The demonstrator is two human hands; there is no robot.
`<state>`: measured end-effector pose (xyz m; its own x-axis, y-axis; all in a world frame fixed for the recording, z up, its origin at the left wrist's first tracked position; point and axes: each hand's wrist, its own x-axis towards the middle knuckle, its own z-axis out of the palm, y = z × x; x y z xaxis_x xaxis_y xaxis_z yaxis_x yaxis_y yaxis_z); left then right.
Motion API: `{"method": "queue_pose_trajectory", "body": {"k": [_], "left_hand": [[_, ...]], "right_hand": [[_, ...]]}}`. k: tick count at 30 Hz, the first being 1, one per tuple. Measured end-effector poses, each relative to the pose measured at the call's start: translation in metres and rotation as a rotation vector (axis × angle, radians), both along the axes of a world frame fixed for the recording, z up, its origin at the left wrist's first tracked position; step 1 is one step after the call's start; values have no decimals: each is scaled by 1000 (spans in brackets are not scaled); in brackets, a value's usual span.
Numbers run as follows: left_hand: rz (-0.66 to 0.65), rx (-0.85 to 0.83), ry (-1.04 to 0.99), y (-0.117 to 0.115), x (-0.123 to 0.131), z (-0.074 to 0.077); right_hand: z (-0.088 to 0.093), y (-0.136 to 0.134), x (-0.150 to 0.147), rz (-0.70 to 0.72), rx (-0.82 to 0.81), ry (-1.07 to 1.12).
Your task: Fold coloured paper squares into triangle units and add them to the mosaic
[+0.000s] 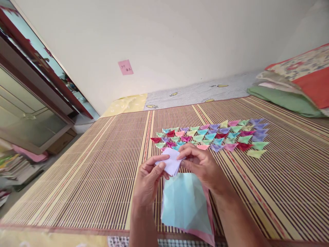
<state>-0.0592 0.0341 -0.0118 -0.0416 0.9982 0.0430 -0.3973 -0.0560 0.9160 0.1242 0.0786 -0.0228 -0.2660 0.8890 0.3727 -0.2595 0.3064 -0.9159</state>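
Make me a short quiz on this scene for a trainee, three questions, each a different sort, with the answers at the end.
1. True or false: the left hand and the right hand both hold the folded paper.
2. Which colour of sheet shows from under the blue sheet?
A. Green
B. Pink
C. Black
3. Fill in the blank: the rows of small folded pieces lie on the striped ____.

Key:
1. True
2. B
3. mat
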Motion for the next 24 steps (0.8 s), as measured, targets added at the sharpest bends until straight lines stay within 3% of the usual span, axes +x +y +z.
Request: {"method": "queue_pose_trajectory", "body": {"k": [7,11,20,24], "left_hand": [[-5,14,68,0,-2,-4],[-43,-5,85,2,-5,-9],[121,-21,200,4,9,-12],[158,-48,217,4,14,-13]], "right_hand": [[2,-1,2,50,-10,-70],[6,-3,-1,4,-42,-75],[7,-7,-7,-3,-143,-104],[5,-5,-9,-24,-112,-110]]}}
